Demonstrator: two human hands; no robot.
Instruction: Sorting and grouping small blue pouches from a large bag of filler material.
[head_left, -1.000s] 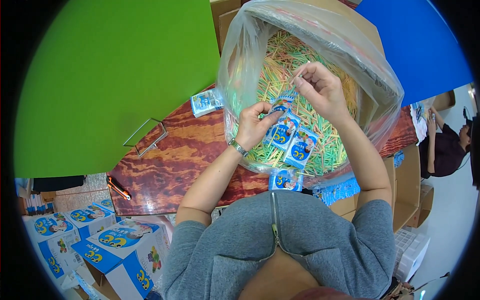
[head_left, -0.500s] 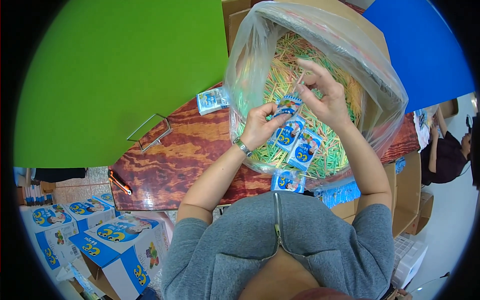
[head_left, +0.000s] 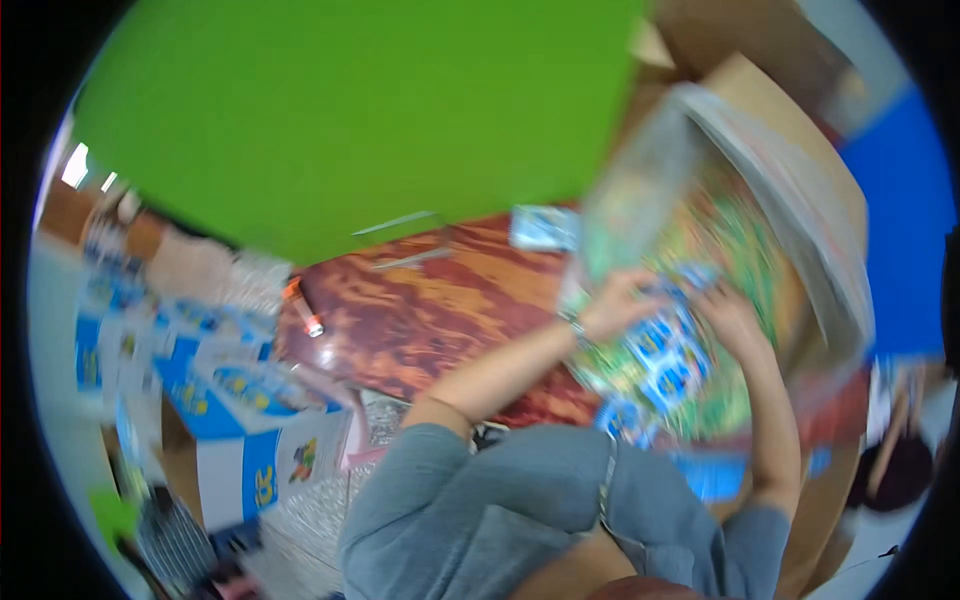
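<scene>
My left hand [head_left: 618,305] is closed on a small blue-and-white packet [head_left: 690,274] above a carton lined with clear plastic. My right hand [head_left: 732,318] has its fingers at the packet's right side; motion blur hides whether they grip it. Thin pastel sticks [head_left: 745,225], green, yellow and pink, fill the carton below. Several more packets [head_left: 668,362] lie on the sticks just under my hands. Another packet [head_left: 625,420] is at the carton's near edge, close to my body.
A packet [head_left: 545,228] and an orange cutter knife [head_left: 302,307] lie on the red-brown table [head_left: 400,330]. A wire stand [head_left: 405,240] is by the green panel [head_left: 380,110]. Blue-and-white boxes [head_left: 220,400] stand at left; a person [head_left: 895,470] is at far right.
The whole view has swung, so the table and carton sit farther right and lower in it. My right hand has come down from above the sticks to the packet in my left hand.
</scene>
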